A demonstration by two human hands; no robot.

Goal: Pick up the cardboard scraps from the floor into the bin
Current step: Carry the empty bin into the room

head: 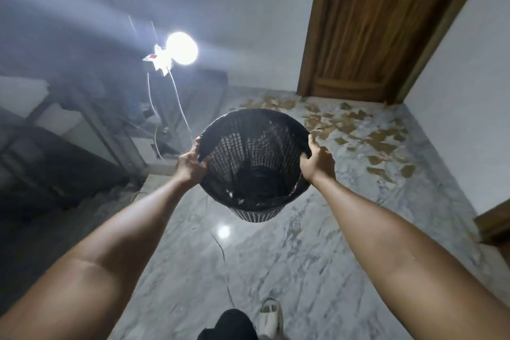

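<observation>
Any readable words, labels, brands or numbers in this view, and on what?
None can be read.
White tag with a red mark beside the bright lamp: glared and blurred, unreadable.
Black plastic mesh bin, brown cardboard scraps, wooden door: no print visible.

Black bin with a mesh grid pattern, brown cardboard scraps, grey and white marbled floor, brown wooden door with grain, white walls

One bin, two hands, one door, one lamp, dozens of cardboard scraps.
</observation>
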